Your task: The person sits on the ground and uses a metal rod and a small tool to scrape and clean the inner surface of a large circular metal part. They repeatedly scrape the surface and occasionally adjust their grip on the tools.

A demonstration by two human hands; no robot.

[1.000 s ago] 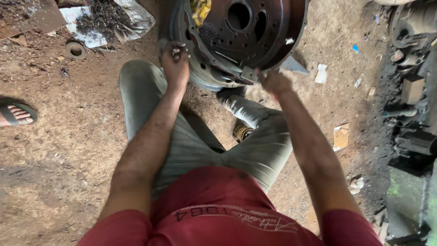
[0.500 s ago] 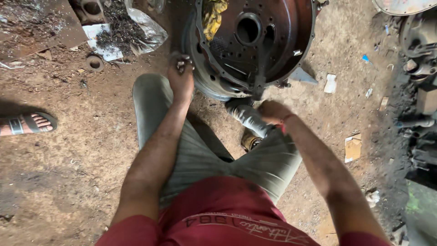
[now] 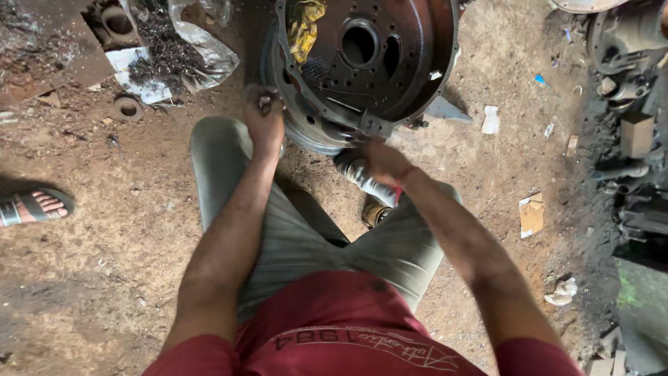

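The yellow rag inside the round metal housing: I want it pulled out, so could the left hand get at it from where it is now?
Probably yes. The left hand sits at the housing rim, the yellow rag lies just beyond inside the open face, and nothing covers it.

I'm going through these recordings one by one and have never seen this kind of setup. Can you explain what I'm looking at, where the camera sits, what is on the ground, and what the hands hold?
The camera is worn on a person's head and looks down, so you see their own arms, red shirt and grey trousers. They crouch on a dirt floor. In front of them is a large round rusty metal housing with a yellow rag inside. The left hand grips its rim, closed around something small; I cannot tell what. The right hand is at the lower edge, blurred, so its grip is unclear. Around lie paper scraps, a plastic sheet with metal shavings, and someone else's sandalled foot.
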